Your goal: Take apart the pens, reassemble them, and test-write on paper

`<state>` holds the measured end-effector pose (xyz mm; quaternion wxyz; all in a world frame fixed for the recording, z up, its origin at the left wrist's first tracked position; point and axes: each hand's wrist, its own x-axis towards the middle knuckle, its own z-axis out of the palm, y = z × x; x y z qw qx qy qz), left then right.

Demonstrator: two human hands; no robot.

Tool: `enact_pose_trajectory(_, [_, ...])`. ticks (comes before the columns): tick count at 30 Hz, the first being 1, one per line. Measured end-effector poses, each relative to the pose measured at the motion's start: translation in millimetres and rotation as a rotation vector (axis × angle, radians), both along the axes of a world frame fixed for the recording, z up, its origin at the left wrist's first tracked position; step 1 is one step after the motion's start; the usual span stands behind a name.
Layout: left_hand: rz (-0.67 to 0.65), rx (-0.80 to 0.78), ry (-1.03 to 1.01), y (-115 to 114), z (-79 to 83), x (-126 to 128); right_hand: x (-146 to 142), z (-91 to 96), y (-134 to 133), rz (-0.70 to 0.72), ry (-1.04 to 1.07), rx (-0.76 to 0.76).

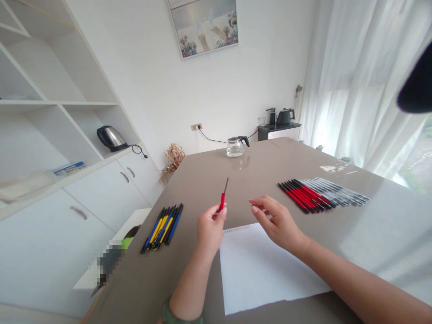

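My left hand pinches a red-and-black pen by its lower end, holding it tip-up above the brown table. My right hand hovers just to the right of it, fingers loosely curled and apart, holding nothing. Both hands are over the top edge of a white sheet of paper. A row of blue-and-yellow pens lies to the left of my left hand. A row of red-and-black pens lies to the right, beside a row of clear pens.
A glass coffee pot stands at the table's far edge. White shelving with a steel kettle and cabinets runs along the left. Black kettles sit on a side unit by the curtained window. A blurred person is low at the left.
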<state>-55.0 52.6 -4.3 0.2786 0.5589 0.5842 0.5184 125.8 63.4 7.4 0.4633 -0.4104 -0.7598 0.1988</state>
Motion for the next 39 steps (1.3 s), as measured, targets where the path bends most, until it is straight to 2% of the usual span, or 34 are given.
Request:
enact_pose_trajectory(4, [0.172,0.053,-0.09,3.0,8.7,-15.7,-2.3,-5.6,9.4,-0.036,-0.11,-0.061])
enact_pose_trajectory(9, [0.274,0.1,-0.148,5.9,11.7,-27.5,-19.5,-4.6,21.4,0.106,-0.376,-0.168])
enact_pose_trajectory(16, [0.265,0.086,-0.159,7.1,11.3,-32.6,-66.4,3.3,28.6,0.265,-0.637,-0.143])
enact_pose_trajectory(20, [0.257,0.09,-0.137,6.7,10.7,-33.2,-89.6,-4.9,33.5,0.264,-0.711,-0.136])
enact_pose_trajectory(24, [0.246,0.094,-0.131,6.3,10.4,-33.8,-99.6,-15.6,41.1,0.249,-0.75,-0.14])
enact_pose_trajectory(28, [0.234,0.094,-0.139,6.6,10.1,-33.1,-100.8,-19.6,44.5,0.252,-0.764,-0.14])
enact_pose_trajectory(32, [0.211,0.083,-0.121,7.2,9.1,-31.1,-94.0,-15.4,45.0,0.234,-0.729,-0.131])
enact_pose_trajectory(36, [0.13,0.038,-0.081,7.2,5.2,-26.8,-70.0,-7.6,48.0,0.139,-0.622,-0.131])
enact_pose_trajectory(39, [0.03,-0.011,0.028,7.1,-1.1,-22.1,-43.5,-4.3,47.6,0.051,-0.467,-0.12])
